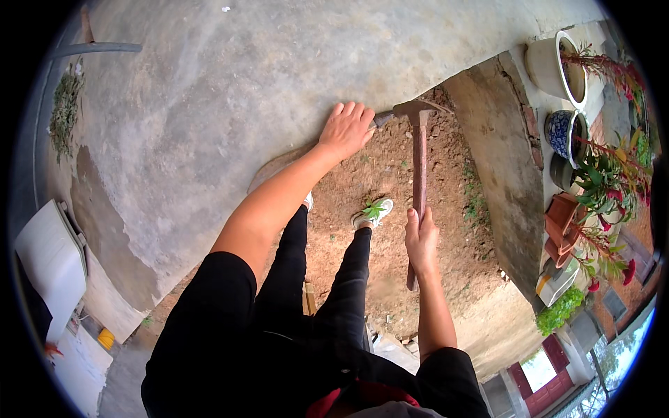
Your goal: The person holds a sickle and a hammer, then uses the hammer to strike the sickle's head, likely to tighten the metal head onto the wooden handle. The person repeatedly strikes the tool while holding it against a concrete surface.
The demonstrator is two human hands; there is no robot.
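My right hand (422, 240) is closed round the lower part of a long wooden handle on a digging hammer (419, 160). The worn metal head sits at the slab's edge, with a narrow pointed end toward the right. Up and to the left, my left hand (347, 129) rests on the edge of the grey concrete slab (230, 83), fingers lying over the top. Between that hand and the hammer head is a small dark grey piece (382, 118); whether my fingers touch it I cannot tell. Loose reddish soil (390, 171) lies below the slab.
A low concrete wall (491, 167) bounds the dirt on the right. Along it stand a white pot (550, 66), a blue patterned pot (559, 132) and terracotta planters (559, 221) with red-flowered plants. A small green plant (374, 209) is by my white shoe (382, 217).
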